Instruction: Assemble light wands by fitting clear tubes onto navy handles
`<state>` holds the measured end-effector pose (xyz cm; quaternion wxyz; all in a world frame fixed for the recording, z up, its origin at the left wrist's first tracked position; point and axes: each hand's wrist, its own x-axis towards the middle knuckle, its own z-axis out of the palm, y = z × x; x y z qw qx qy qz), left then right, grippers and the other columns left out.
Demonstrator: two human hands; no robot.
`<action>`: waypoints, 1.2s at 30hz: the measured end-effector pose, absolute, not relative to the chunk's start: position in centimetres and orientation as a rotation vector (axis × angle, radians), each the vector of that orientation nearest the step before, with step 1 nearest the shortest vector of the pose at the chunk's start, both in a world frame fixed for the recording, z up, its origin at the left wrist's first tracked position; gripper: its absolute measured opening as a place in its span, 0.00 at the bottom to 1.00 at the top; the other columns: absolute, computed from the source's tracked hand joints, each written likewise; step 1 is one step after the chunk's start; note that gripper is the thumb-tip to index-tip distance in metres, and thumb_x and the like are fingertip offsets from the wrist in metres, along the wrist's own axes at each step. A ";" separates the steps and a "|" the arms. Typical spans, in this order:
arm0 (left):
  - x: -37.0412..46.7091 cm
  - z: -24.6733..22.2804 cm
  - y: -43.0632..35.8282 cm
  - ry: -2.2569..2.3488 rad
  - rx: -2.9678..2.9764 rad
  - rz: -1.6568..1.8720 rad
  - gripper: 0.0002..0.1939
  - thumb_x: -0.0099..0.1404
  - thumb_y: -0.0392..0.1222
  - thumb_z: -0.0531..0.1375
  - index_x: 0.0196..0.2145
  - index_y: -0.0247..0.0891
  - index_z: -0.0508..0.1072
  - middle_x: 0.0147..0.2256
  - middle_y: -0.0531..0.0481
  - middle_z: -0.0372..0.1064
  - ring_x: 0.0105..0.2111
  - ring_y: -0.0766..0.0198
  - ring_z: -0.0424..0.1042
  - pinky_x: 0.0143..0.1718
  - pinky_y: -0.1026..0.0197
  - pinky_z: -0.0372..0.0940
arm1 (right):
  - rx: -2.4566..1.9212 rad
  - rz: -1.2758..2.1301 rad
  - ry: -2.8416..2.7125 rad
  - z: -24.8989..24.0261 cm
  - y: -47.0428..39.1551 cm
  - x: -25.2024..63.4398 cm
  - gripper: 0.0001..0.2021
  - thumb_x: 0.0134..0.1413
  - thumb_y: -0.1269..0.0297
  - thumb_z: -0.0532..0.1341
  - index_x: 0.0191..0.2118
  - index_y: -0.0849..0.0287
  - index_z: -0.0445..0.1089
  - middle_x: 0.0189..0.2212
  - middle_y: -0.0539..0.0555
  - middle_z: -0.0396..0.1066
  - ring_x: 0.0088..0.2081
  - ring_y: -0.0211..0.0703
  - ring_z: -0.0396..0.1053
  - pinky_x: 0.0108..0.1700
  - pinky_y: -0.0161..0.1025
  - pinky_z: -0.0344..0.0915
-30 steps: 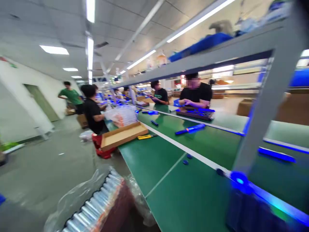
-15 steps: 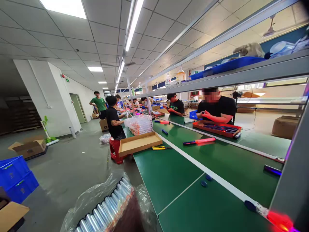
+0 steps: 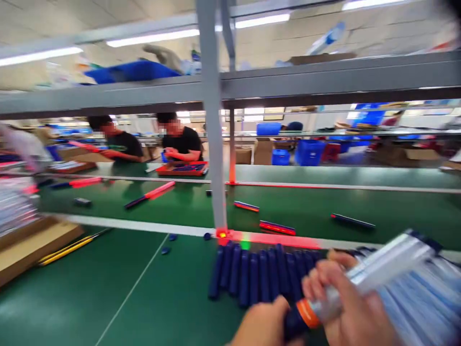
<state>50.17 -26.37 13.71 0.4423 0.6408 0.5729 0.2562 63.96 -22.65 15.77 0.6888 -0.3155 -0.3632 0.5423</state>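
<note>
A light baton [image 3: 383,265] with a clear tube, an orange band and a dark blue handle is held between my hands at the lower right. My left hand [image 3: 264,323] is closed around the dark handle end. My right hand [image 3: 347,300] wraps the clear tube just above the orange band. Behind them, a row of dark blue handles [image 3: 264,276] lies side by side on the green table [image 3: 187,298]. Clear tubes [image 3: 421,300] lie in a heap at the right, partly behind my right hand and smeared by motion.
A grey post [image 3: 213,144] rises from the table and meets a shelf [image 3: 324,77]. Red-lit batons [image 3: 158,191] lie farther back. At the left are a yellow cutter [image 3: 66,249] and a cardboard tray [image 3: 36,245]. Two people [image 3: 182,144] work across the table.
The view has swung right and down, from the aisle to the table. Both hands and the light baton, out of sight before, now show at the lower right.
</note>
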 end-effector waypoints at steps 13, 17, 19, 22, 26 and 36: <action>45.9 16.9 6.2 2.268 2.118 0.079 0.20 0.69 0.46 0.61 0.55 0.37 0.70 0.57 0.41 0.66 0.55 0.50 0.68 0.55 0.40 0.65 | -1.739 -0.113 -1.480 14.7 -20.2 81.3 0.16 0.65 0.53 0.54 0.52 0.53 0.69 0.51 0.57 0.73 0.49 0.55 0.73 0.45 0.49 0.72; 53.0 13.9 11.4 1.937 2.380 0.093 0.23 0.69 0.45 0.61 0.59 0.39 0.67 0.61 0.41 0.62 0.58 0.48 0.65 0.58 0.38 0.62 | -1.983 -0.457 -1.568 12.9 -18.9 86.5 0.15 0.65 0.63 0.52 0.50 0.62 0.72 0.45 0.63 0.76 0.49 0.60 0.72 0.50 0.55 0.67; 57.3 12.2 13.0 1.727 2.460 0.125 0.23 0.70 0.45 0.61 0.60 0.39 0.66 0.61 0.41 0.62 0.58 0.49 0.66 0.57 0.39 0.64 | -2.137 -0.522 -1.604 12.1 -18.3 88.4 0.15 0.64 0.67 0.53 0.49 0.63 0.73 0.44 0.64 0.77 0.45 0.61 0.72 0.47 0.55 0.67; 61.8 10.1 13.9 1.548 2.469 0.181 0.21 0.70 0.45 0.61 0.58 0.38 0.68 0.59 0.41 0.65 0.55 0.50 0.68 0.55 0.41 0.66 | -2.270 -0.489 -1.695 11.1 -17.5 90.2 0.12 0.61 0.69 0.55 0.43 0.60 0.75 0.41 0.63 0.77 0.40 0.59 0.72 0.42 0.54 0.67; 62.2 9.6 12.5 1.496 2.381 0.315 0.18 0.70 0.45 0.61 0.54 0.37 0.71 0.55 0.42 0.68 0.52 0.53 0.71 0.53 0.43 0.68 | -2.258 -0.475 -1.693 10.8 -17.1 91.0 0.10 0.57 0.71 0.55 0.35 0.59 0.75 0.35 0.65 0.75 0.37 0.61 0.70 0.39 0.55 0.66; 54.9 18.1 -4.6 1.219 1.921 0.995 0.08 0.69 0.41 0.56 0.44 0.38 0.62 0.45 0.44 0.75 0.49 0.58 0.74 0.54 0.50 0.67 | -1.066 0.873 -0.826 16.4 -19.7 82.5 0.16 0.45 0.56 0.71 0.39 0.52 0.70 0.41 0.54 0.74 0.47 0.55 0.72 0.47 0.50 0.72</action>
